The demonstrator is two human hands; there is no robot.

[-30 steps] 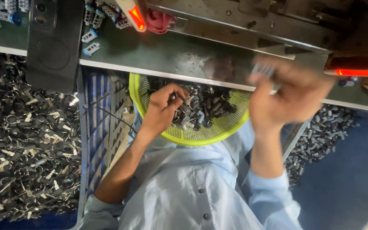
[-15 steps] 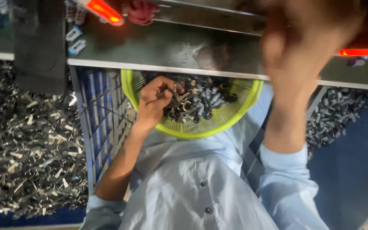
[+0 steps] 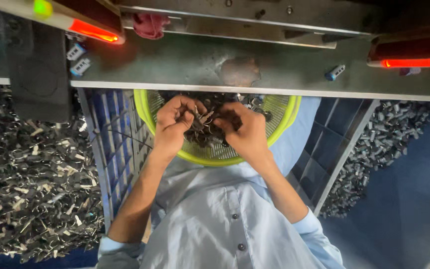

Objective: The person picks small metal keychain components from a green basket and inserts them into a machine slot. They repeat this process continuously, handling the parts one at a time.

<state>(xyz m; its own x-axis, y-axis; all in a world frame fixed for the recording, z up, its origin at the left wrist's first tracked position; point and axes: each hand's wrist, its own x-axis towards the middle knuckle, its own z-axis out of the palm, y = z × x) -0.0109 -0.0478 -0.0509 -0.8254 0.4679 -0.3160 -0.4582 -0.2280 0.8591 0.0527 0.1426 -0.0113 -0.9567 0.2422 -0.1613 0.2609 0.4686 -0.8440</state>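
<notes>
A yellow-green mesh basket [image 3: 279, 127] rests on my lap under the edge of the workbench, holding several small dark metal parts [image 3: 210, 134] with rings. My left hand [image 3: 174, 122] is in the basket at its left side, fingers curled and pinching some of the parts. My right hand [image 3: 245, 133] is beside it, almost touching, with its fingers closed into the same clump of parts. What exactly lies between the fingertips is hidden by the fingers.
A grey-green workbench [image 3: 185, 62] runs across the top, with a machine, two glowing red bars [image 3: 93, 31] and a small blue-and-white piece [image 3: 334, 72]. Heaps of metal scrap [image 3: 31, 184] lie on both sides. Blue crates [image 3: 118, 144] flank my lap.
My right hand has come down from up near the machine into the basket, next to the left hand. The left hand has stayed in the basket.
</notes>
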